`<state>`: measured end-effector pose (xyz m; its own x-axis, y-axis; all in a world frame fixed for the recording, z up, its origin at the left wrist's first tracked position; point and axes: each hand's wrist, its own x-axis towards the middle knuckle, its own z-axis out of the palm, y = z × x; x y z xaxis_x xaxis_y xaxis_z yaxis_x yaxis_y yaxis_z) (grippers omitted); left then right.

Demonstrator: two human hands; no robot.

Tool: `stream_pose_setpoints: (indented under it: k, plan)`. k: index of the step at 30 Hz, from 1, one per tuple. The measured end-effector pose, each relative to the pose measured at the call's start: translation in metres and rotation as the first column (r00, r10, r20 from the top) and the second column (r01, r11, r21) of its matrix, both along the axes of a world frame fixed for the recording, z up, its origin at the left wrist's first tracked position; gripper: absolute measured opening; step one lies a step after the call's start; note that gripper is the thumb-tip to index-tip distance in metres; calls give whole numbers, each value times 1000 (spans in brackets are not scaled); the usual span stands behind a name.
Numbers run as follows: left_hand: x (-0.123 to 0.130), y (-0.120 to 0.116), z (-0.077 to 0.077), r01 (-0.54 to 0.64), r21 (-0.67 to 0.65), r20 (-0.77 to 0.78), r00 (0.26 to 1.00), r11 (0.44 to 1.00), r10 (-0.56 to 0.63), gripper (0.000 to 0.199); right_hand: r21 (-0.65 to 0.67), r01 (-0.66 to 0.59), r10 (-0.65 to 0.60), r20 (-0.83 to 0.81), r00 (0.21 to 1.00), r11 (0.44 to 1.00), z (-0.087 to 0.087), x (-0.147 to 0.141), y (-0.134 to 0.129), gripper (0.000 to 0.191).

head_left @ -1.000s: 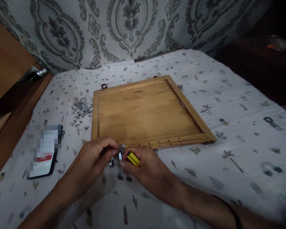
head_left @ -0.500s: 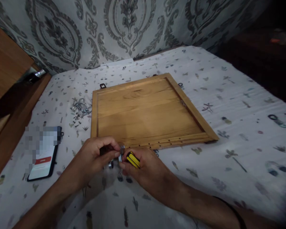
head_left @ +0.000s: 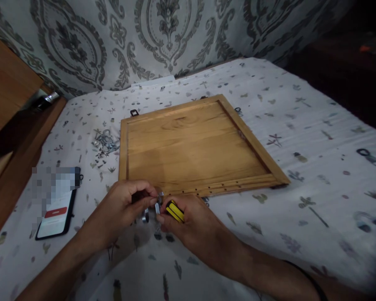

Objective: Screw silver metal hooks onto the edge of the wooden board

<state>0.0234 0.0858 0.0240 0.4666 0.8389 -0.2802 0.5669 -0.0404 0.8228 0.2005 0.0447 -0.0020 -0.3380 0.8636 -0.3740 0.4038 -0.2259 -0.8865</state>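
A framed wooden panel [head_left: 191, 146] lies on the patterned cloth, with a row of small dark holes along its near edge. At that edge my left hand [head_left: 128, 205] pinches a small metal piece [head_left: 157, 207] between thumb and fingertips. My right hand [head_left: 194, 225] is closed around a yellow and black handled tool [head_left: 174, 211], its fingertips close to the same metal piece. A curved metal part [head_left: 145, 215] hangs or lies just under my left fingers; which of the two is unclear.
Loose metal hardware [head_left: 105, 141] is heaped left of the panel. A phone [head_left: 58, 209] lies further left on the cloth [head_left: 301, 251]. Wooden furniture [head_left: 12, 83] stands at the left edge, and a patterned curtain [head_left: 169, 33] hangs behind.
The metal piece between my fingertips has tilted slightly. Both hands keep nearly the same position and hold, while the view has shifted a little.
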Motion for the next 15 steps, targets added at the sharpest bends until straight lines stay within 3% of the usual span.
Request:
stream_pose_setpoints:
  k: [15]
  plan:
    - [1, 6, 0, 36, -47, -77, 996, 998, -39, 19, 14, -7, 7, -22, 1000, 1000, 1, 0, 0, 19]
